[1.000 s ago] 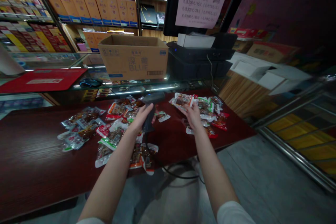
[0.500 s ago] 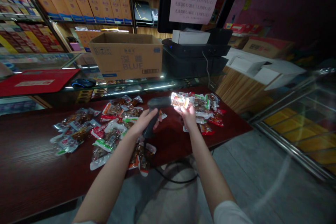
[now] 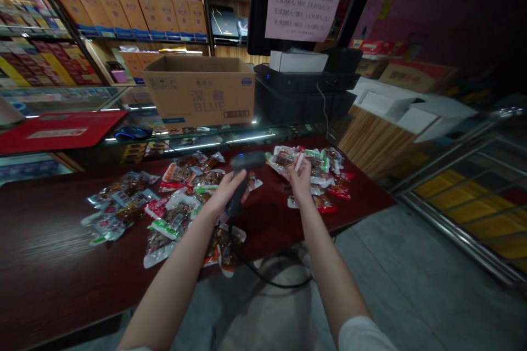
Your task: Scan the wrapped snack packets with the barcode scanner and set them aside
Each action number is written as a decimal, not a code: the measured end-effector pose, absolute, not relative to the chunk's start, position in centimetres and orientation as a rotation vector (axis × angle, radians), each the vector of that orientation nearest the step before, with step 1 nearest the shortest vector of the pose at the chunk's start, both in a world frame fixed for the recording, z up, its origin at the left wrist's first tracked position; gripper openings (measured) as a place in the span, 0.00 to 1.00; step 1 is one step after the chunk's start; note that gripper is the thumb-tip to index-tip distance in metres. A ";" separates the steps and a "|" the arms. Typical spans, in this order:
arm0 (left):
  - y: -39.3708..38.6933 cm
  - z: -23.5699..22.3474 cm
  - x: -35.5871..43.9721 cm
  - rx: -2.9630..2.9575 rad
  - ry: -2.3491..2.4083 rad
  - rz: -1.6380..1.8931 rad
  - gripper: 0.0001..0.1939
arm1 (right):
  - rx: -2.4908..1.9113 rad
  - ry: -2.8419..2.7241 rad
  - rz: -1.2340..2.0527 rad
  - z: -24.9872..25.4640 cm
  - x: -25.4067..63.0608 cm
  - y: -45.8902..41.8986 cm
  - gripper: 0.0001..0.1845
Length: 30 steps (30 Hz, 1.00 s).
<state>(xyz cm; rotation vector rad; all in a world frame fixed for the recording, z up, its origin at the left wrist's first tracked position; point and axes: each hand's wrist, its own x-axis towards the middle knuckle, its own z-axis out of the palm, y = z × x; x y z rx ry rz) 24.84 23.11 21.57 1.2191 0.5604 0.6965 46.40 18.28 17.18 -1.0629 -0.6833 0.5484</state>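
My left hand is wrapped round the handle of a dark barcode scanner, whose head points right. A snack packet with clear film and brown contents is pinched in my right hand, in front of the right-hand pile. That pile of snack packets, with green and red edges, lies just beyond and beside my right hand. Several more snack packets lie in a loose heap on the left, partly hidden by my left forearm. A further group of packets sits at the far left.
The packets lie on a dark red table. Behind it, an open cardboard box stands on a glass counter beside a monitor and a computer mouse. A black cable hangs below the table edge. A metal rack stands at right.
The bright scanner light on the packet in my right hand has gone out, and that packet has tilted slightly. My left hand keeps its hold on the scanner almost in place.
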 end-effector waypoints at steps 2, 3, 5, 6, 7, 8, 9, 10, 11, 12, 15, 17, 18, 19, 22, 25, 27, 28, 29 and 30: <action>23.3 21.7 24.6 1.194 0.557 0.727 0.27 | -1.160 -0.765 0.426 18.0 47.5 18.0 0.34; 23.4 21.8 24.4 1.183 0.561 0.750 0.27 | -1.228 -0.825 0.352 18.5 48.2 17.8 0.35; 23.7 22.1 24.1 1.165 0.575 0.795 0.28 | -1.414 -0.961 0.179 19.5 49.9 17.6 0.34; 23.9 22.2 23.9 1.157 0.583 0.816 0.28 | -1.531 -1.017 0.078 20.0 50.8 17.5 0.34; 24.1 22.3 23.8 1.147 0.591 0.835 0.29 | -1.648 -1.058 -0.030 20.4 51.7 17.5 0.33; 24.2 22.4 23.6 1.137 0.599 0.848 0.30 | -1.734 -1.079 -0.133 20.7 52.6 17.6 0.33; 24.3 22.5 23.5 1.127 0.606 0.859 0.31 | -1.786 -1.095 -0.216 20.9 53.4 17.6 0.34; 24.4 22.6 23.4 1.116 0.613 0.869 0.32 | -1.815 -1.110 -0.282 21.0 54.0 17.6 0.35; 24.5 22.7 23.3 1.107 0.618 0.879 0.32 | -1.832 -1.123 -0.331 21.0 54.6 17.7 0.36; 24.6 22.8 23.3 1.099 0.623 0.883 0.32 | -1.850 -1.134 -0.364 20.9 55.0 17.7 0.35; 24.6 22.9 23.2 1.088 0.625 0.890 0.31 | -2.011 -1.134 -0.384 20.5 55.5 17.4 0.28; 24.6 22.9 23.1 1.089 0.623 0.892 0.31 | -2.190 -1.085 -0.379 20.3 55.3 17.0 0.21; 24.6 22.8 23.1 1.089 0.622 0.893 0.31 | -2.273 -1.053 -0.383 20.3 55.1 16.8 0.19; 24.7 22.8 23.1 1.088 0.620 0.895 0.31 | -2.338 -1.016 -0.392 20.2 54.9 16.6 0.18; 24.7 22.7 23.1 1.080 0.617 0.897 0.31 | -2.399 -0.927 -0.435 20.0 54.8 16.2 0.21; 24.7 22.8 23.0 1.068 0.609 0.906 0.31 | -2.363 -0.922 -0.444 19.6 55.2 16.2 0.24; 24.7 22.8 23.0 1.068 0.601 0.910 0.30 | -2.351 -0.964 -0.389 19.3 55.4 16.2 0.25; 24.7 22.8 23.0 1.072 0.598 0.911 0.30 | -2.351 -0.986 -0.353 19.1 55.6 16.2 0.25; 24.7 22.8 23.0 1.078 0.595 0.908 0.30 | -2.351 -1.003 -0.323 19.0 55.6 16.2 0.25; 24.8 22.8 23.0 1.083 0.592 0.907 0.30 | -2.349 -1.013 -0.307 18.9 55.7 16.2 0.25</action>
